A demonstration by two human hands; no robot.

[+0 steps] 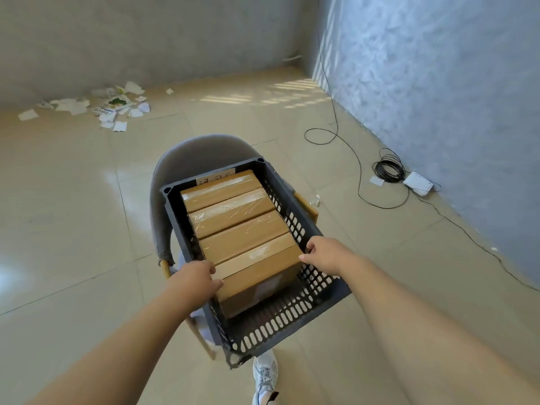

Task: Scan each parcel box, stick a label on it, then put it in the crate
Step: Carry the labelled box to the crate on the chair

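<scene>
My left hand [195, 280] and right hand [324, 252] grip opposite ends of a parcel box [260, 270], seemingly the fourth, in the grey crate [292, 317] resting on a chair [187, 159].

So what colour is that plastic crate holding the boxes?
Dark grey perforated plastic crate, clearest in the head view.

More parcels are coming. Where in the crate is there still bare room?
One free patch: the crate floor between the nearest box and the near wall. Behind it, three boxes pack the far end tightly. Both the left hand and right hand grip the nearest box's ends.
</scene>
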